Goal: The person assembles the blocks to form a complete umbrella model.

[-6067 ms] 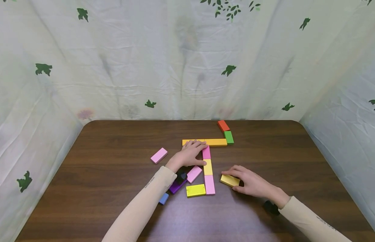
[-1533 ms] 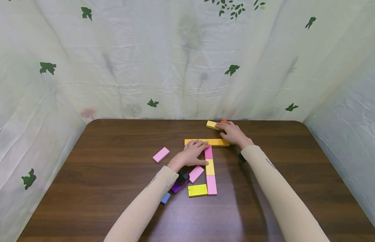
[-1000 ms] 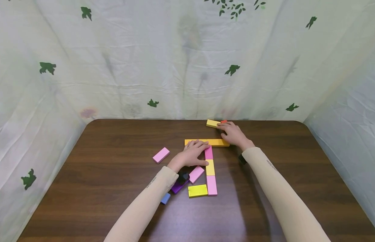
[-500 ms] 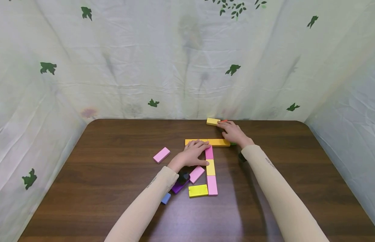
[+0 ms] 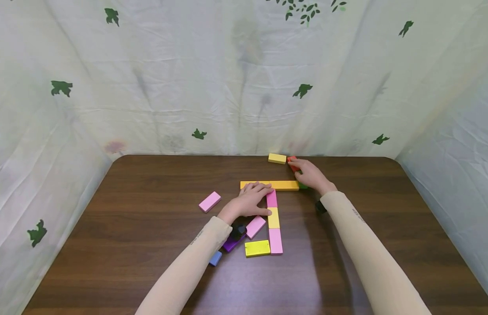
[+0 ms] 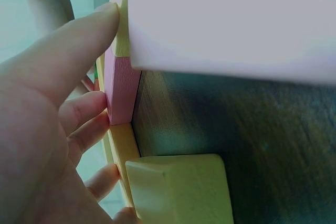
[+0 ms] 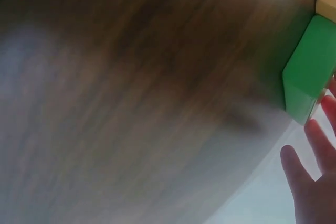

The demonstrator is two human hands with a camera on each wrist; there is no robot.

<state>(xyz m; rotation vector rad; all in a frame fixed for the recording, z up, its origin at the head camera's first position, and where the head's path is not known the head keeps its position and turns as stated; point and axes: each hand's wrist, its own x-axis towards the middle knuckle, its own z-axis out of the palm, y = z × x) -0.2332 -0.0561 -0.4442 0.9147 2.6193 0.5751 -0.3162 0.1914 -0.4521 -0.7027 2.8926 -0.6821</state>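
Note:
My left hand rests along the row of flat blocks, fingers spread over the orange blocks and a pink block. In the left wrist view, its thumb lies against a yellow block. At the far edge my right hand reaches over a red block, fingertips on it and partly covering it. A pale yellow block lies just left of the red one, free of the hand. The right wrist view has loosely spread fingers beside a green block.
A lower pink block ends the row, with a lime-yellow block beside it. Around my left wrist lie a light pink block, a purple block and a blue block. Another pink block sits farther left.
My right hand carried the pale yellow block from the near right to the far edge, then let go and shifted right over the red block. The left hand has stayed put.

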